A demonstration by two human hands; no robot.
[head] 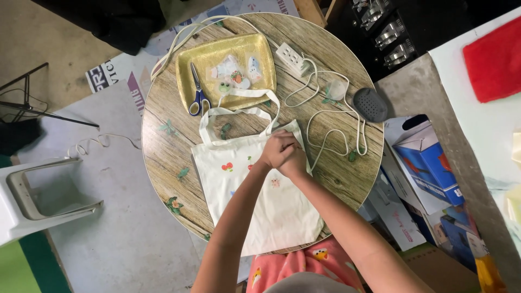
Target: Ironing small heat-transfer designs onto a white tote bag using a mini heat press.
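Note:
A cream cloth tote bag (239, 179) with small coloured patches lies flat on a round wooden table (163, 152). Both my hands meet above its upper right part. My left hand (275, 148) and my right hand (293, 158) are closed against each other, fingers bunched; whatever small thing sits between them is hidden. The bag's handles (239, 111) reach up to a gold tray (217, 54), which holds several small patches (236, 73) and blue-handled scissors (197, 95).
A white power strip (292, 58) with a looping white cord (331, 135) lies right of the tray, beside a dark grey oval device (370, 104). A white plastic chair (38, 195) stands at left. Cardboard boxes (426, 157) sit at right.

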